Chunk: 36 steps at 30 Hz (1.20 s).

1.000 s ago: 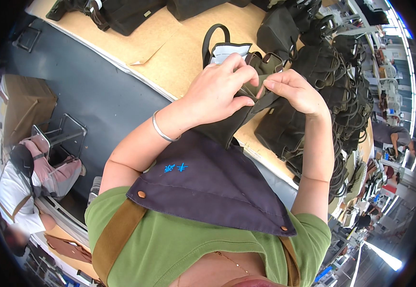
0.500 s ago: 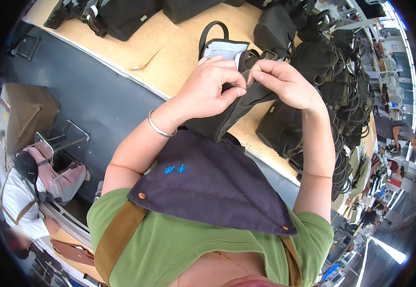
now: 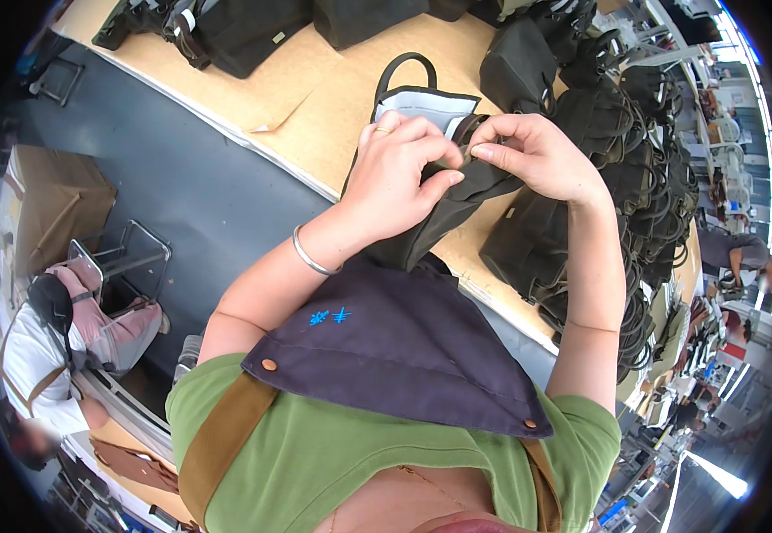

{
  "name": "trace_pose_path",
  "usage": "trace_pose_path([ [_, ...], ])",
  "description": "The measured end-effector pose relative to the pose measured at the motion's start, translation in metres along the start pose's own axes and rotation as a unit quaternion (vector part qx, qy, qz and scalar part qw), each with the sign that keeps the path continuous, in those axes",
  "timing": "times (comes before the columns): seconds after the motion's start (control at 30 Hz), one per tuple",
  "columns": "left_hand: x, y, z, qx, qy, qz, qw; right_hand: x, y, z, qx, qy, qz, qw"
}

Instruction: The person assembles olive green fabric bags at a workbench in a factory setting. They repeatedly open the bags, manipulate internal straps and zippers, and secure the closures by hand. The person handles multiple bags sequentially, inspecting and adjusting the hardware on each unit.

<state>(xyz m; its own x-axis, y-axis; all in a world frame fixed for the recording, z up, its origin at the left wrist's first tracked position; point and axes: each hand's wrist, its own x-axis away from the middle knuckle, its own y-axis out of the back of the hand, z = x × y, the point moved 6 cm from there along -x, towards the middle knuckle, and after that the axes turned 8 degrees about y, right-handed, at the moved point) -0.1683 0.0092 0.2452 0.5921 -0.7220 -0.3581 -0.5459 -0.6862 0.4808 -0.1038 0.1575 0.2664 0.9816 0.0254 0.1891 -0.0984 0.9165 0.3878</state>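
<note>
Above the near edge of the pale brown cardboard-covered worktable, a dark olive fabric bag with a looped black handle and a light grey lining hangs between both hands, its long axis running from the grey mouth at the top down and toward the person's chest. The left hand, a ring on one finger and a silver bangle at the wrist, closes thumb and fingers on the bag's upper edge; the right hand pinches the same edge just beside it, fingertips pressed together on the cloth. The two grips nearly touch, so the seam lies directly between them, neither hand clearly nearer. The body of the bag falls below and behind the left hand, lower end hidden by a dark navy bib with blue stitching, worn over a green shirt.

Beyond the hands a heap of black finished bags with tangled straps fills the right side of the table; more black bags lie at its far end. To the left, on the grey floor, stand a brown cardboard box and a wire-frame chair.

Compared with half a second earlier, the bag and both hands sit slightly lower in view and the grips have drawn closer together
</note>
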Motion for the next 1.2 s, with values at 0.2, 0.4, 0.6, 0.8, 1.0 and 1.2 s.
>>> trace_pose_path([
  [0.2, 0.002, -0.009, -0.001, 0.014, 0.016, -0.019, 1.0, 0.003, 0.008, -0.007, -0.028, 0.007, -0.025, 0.999],
  [0.4, -0.002, -0.01, -0.004, 0.021, 0.034, -0.013, 0.999, 0.011, 0.012, 0.001, -0.003, 0.019, -0.037, 0.999],
  [0.6, -0.004, -0.014, -0.002, 0.036, 0.027, -0.013, 0.999, 0.015, 0.013, 0.005, 0.009, -0.002, -0.071, 0.997],
  [0.8, -0.005, -0.016, -0.001, 0.035, 0.015, 0.008, 0.999, 0.013, 0.013, 0.008, 0.075, -0.002, -0.081, 0.994],
  [1.0, -0.006, -0.015, 0.002, 0.047, 0.039, -0.009, 0.998, 0.014, 0.011, 0.021, 0.131, 0.044, -0.089, 0.986],
  [1.2, -0.007, -0.015, 0.007, 0.056, 0.062, -0.011, 0.996, 0.013, 0.008, 0.028, 0.151, 0.06, -0.082, 0.983],
])
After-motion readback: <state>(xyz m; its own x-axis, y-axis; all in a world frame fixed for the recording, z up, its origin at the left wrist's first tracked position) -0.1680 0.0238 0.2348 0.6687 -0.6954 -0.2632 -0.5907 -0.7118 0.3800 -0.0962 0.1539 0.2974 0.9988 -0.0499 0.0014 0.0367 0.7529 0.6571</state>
